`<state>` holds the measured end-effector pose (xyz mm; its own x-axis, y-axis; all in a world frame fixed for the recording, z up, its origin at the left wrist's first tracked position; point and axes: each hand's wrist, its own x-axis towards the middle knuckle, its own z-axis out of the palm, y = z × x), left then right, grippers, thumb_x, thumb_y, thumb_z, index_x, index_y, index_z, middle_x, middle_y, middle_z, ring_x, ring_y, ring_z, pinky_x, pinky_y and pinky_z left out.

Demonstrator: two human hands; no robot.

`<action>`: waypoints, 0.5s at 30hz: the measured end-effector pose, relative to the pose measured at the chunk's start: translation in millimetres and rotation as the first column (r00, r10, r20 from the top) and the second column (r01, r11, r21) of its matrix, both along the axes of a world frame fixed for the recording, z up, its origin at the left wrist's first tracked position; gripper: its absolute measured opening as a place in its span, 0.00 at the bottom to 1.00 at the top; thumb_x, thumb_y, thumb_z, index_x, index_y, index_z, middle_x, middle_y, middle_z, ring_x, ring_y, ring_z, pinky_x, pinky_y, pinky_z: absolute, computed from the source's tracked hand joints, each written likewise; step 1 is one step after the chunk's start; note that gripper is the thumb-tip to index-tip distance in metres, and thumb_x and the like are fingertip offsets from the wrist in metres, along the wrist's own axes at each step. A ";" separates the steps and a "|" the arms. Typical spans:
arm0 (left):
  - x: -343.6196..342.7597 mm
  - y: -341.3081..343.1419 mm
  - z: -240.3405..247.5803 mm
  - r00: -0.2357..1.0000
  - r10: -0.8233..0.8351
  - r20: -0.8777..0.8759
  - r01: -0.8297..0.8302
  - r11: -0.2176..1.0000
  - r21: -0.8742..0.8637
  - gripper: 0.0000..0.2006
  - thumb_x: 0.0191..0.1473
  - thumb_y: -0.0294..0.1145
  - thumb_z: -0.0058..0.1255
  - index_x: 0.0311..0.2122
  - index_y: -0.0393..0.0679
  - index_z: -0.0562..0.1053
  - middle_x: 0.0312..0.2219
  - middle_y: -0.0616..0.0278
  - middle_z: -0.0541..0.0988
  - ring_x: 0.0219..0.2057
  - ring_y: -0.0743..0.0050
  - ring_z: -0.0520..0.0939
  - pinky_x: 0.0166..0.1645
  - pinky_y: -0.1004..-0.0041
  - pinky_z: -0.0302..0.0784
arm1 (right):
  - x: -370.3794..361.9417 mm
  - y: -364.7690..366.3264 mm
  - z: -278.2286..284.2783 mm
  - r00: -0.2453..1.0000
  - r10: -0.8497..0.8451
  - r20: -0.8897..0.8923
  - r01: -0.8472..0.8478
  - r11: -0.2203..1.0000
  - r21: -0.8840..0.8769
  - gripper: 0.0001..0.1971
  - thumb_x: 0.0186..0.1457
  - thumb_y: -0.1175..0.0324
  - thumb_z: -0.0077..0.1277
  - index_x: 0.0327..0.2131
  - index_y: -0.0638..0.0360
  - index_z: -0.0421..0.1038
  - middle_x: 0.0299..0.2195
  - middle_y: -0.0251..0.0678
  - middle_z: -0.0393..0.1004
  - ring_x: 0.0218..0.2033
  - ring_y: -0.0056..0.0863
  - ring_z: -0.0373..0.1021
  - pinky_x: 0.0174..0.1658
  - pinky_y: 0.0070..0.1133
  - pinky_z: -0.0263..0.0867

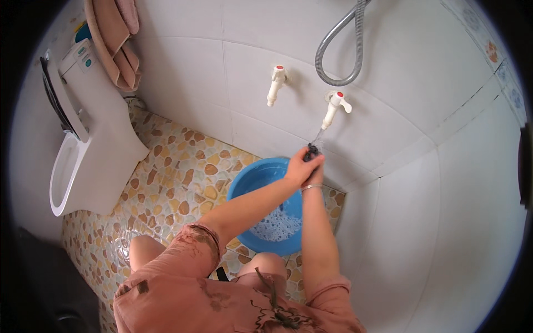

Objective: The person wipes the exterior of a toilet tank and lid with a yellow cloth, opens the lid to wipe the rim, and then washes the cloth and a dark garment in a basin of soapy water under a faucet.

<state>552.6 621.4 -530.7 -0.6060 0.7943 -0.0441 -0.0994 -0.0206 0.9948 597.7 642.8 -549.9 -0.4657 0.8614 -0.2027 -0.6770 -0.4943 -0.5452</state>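
My left hand and my right hand are raised together under the right white wall tap, from which a thin stream of water runs. Both hands hold a small dark item in the stream; what it is I cannot tell. A silver bangle sits on my right wrist. Below the hands stands a round blue basin with foamy water in it, on the pebble-patterned floor. My knees are bent close to the basin.
A second white tap is on the wall to the left. A grey shower hose loops above. A white toilet stands at the left, with pink towels hanging behind it. White tiled walls meet in a corner at the right.
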 end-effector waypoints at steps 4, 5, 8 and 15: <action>-4.3 -6.6 4.1 0.990 0.069 -0.126 -0.047 0.985 0.168 0.18 0.44 0.22 0.40 0.44 0.40 0.64 0.38 0.48 0.73 0.41 0.60 0.75 0.47 0.70 0.68 | 14.2 -5.3 25.9 0.995 -0.098 -0.004 0.098 0.995 0.022 0.16 0.57 0.65 0.36 0.49 0.53 0.58 0.44 0.38 0.65 0.41 0.33 0.66 0.44 0.27 0.65; 9.0 -15.8 3.0 0.987 0.002 -0.162 0.036 0.973 0.229 0.18 0.44 0.22 0.39 0.45 0.40 0.64 0.41 0.48 0.71 0.45 0.59 0.71 0.51 0.70 0.63 | 19.9 4.4 28.4 0.994 -0.104 -0.030 0.106 0.993 0.044 0.16 0.57 0.64 0.36 0.49 0.53 0.59 0.42 0.38 0.66 0.40 0.32 0.66 0.44 0.27 0.65; 26.1 -29.5 15.8 0.919 -0.027 -0.393 0.166 0.931 0.324 0.18 0.46 0.29 0.45 0.45 0.43 0.64 0.50 0.49 0.64 0.57 0.47 0.55 0.60 0.63 0.48 | 30.1 31.4 27.0 0.971 0.140 -0.192 -0.157 0.984 -0.079 0.16 0.58 0.59 0.35 0.45 0.55 0.63 0.38 0.37 0.68 0.39 0.30 0.66 0.46 0.26 0.64; 4.2 -10.7 32.7 0.844 -0.057 -0.534 0.074 0.997 0.009 0.16 0.48 0.39 0.47 0.43 0.48 0.70 0.33 0.53 0.76 0.35 0.57 0.77 0.40 0.68 0.72 | 14.9 18.1 20.9 0.984 0.177 0.024 -0.173 0.977 -0.121 0.12 0.57 0.60 0.37 0.41 0.51 0.64 0.40 0.32 0.67 0.43 0.27 0.65 0.46 0.24 0.63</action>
<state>556.9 610.7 -498.1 -0.4761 0.8290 0.2935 0.4433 -0.0620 0.8942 612.6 660.9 -529.0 -0.5981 0.7361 -0.3169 -0.5561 -0.6660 -0.4972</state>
